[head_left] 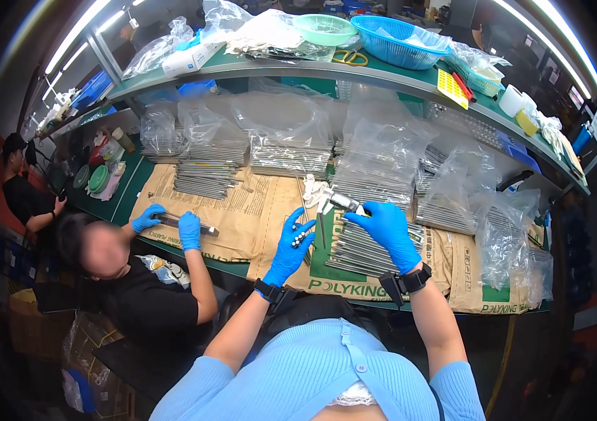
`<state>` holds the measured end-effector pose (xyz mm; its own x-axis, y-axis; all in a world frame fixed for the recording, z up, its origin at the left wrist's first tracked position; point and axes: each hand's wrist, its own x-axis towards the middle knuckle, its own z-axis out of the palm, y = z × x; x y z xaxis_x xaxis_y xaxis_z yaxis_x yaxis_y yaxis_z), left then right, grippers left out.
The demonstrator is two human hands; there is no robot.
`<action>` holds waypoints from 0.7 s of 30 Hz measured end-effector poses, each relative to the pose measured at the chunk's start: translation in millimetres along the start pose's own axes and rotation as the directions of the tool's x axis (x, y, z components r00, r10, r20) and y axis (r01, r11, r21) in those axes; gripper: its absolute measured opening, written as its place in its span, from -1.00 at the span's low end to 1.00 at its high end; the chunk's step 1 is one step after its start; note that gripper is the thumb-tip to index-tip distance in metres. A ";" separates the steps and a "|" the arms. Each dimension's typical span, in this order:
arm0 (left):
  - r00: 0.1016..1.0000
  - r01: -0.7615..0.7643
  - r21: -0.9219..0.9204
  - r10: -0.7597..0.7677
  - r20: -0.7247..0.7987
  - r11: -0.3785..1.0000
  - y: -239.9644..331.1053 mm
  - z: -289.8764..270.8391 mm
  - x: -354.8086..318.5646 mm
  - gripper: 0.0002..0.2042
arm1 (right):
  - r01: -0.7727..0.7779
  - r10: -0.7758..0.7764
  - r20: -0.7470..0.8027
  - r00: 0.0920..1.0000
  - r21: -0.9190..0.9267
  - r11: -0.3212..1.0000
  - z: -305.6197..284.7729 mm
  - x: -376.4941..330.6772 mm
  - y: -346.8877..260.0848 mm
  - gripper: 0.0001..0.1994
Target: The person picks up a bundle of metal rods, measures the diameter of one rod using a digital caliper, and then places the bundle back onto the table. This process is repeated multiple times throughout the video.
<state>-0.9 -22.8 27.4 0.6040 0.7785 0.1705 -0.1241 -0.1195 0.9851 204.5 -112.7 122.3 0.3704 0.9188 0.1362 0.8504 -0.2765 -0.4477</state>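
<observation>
Workbench: brown paper sacks point(270, 203) spread over a green top, beneath a loaded shelf point(256, 68).
Left hand point(287, 251): blue-gloved, fingers curled about several slim metal rods point(298, 238), whose ends show at the fingers; full length cannot be told.
Right hand point(387, 228): blue-gloved, grasping a caliper point(344, 202) by its near end, just beyond the left fingers.
Rod stack point(360, 254): side by side on the sack, below and partly beside the right hand.
Rod handling: probably stiff, light singly, heavier in bundles; smooth metal may slide through gloves, so a grip around mid-length should balance best.
Caliper handling: rigid, likely delicate at display and tips; best held along the beam.
</observation>
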 end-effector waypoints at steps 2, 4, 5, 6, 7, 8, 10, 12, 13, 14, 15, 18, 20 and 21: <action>0.999 -0.033 0.176 0.025 0.046 0.984 1.0 -0.8 1.0 -0.55 | 0.053 -0.054 -0.061 0.997 -0.020 0.998 1.5 5.1 -2.0 -0.52; 0.988 -0.153 0.265 0.146 0.043 0.952 -4.6 2.5 5.1 -0.55 | 0.080 -0.082 -0.090 0.993 -0.030 0.996 4.8 6.3 -5.8 -0.52; 0.963 -0.266 0.352 0.265 0.053 0.898 -8.0 5.6 8.1 -0.55 | 0.112 -0.118 -0.101 0.988 -0.066 0.992 7.7 6.6 -9.9 -0.53; 0.923 -0.369 0.435 0.377 0.072 0.821 -10.0 7.3 10.2 -0.54 | 0.146 -0.157 -0.110 0.982 -0.101 0.984 11.0 7.0 -15.4 -0.54; 0.924 -0.367 0.437 0.376 0.070 0.821 -11.9 8.3 11.3 -0.54 | 0.178 -0.195 -0.117 0.974 -0.136 0.975 13.7 7.2 -19.7 -0.55; 0.963 -0.265 0.238 0.267 0.025 0.934 -13.8 9.3 12.1 -0.54 | 0.180 -0.196 -0.115 0.974 -0.134 0.974 16.0 7.0 -23.1 -0.55; 1.000 -0.020 -0.192 0.022 0.010 0.981 -17.4 9.2 13.1 -0.54 | 0.154 -0.164 -0.139 0.977 -0.081 0.985 20.3 6.0 -29.1 -0.55; 0.999 -0.043 -0.094 0.042 -0.011 0.995 -18.2 5.9 15.2 -0.57 | 0.142 -0.148 -0.147 0.978 -0.055 0.988 23.2 4.5 -27.5 -0.54; 0.998 -0.064 0.006 0.064 -0.029 0.998 -18.6 3.4 16.1 -0.60 | 0.131 -0.138 -0.123 0.983 -0.064 0.989 24.3 2.5 -22.1 -0.54; 0.995 -0.083 0.106 0.088 -0.043 0.991 -19.1 1.2 16.9 -0.62 | 0.120 -0.127 -0.098 0.987 -0.073 0.990 25.5 0.2 -16.6 -0.54; 0.995 -0.080 0.106 0.085 -0.045 0.991 -19.6 -1.1 17.9 -0.62 | 0.110 -0.116 -0.074 0.990 -0.082 0.991 26.9 -1.9 -14.3 -0.55; 0.994 0.090 0.016 -0.089 -0.059 0.996 -14.7 -4.2 20.1 -0.69 | 0.138 -0.142 -0.080 0.987 -0.055 0.989 32.3 -9.2 -16.2 -0.55; 0.995 0.075 -0.001 -0.075 -0.065 0.997 -15.1 -2.2 19.7 -0.69 | 0.150 -0.153 -0.084 0.985 -0.040 0.988 35.0 -11.7 -15.4 -0.55; 0.996 0.055 -0.018 -0.057 -0.071 0.998 -15.7 -0.9 19.5 -0.69 | 0.149 -0.151 -0.077 0.986 -0.030 0.988 35.9 -11.9 -14.7 -0.55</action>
<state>12.2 -5.2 15.2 0.5525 0.8260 0.1123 -0.1046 -0.0649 0.9924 174.1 -109.5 95.5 0.2654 0.9255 0.2701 0.9068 -0.1446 -0.3959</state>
